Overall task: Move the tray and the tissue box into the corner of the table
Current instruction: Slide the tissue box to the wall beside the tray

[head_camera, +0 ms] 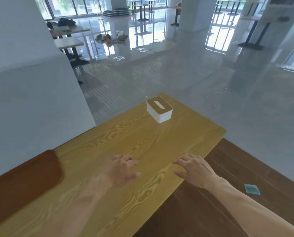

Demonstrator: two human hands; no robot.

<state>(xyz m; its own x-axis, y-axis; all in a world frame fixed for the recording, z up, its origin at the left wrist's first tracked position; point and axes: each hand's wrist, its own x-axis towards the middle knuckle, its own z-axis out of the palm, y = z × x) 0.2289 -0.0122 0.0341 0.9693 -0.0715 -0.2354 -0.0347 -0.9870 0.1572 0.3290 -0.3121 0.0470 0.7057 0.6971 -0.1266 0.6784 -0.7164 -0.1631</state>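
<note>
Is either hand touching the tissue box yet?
Apart. The head view shows bare table between the tissue box and both the left hand and right hand.

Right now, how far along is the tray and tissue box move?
Done: the tissue box already sits near the table's far corner, upright. In hand: nothing; the left hand and right hand are both open and empty above the near part of the table. Left: the brown tray lies at the table's left edge, untouched, far from the box, and needs to go to that corner.
</note>
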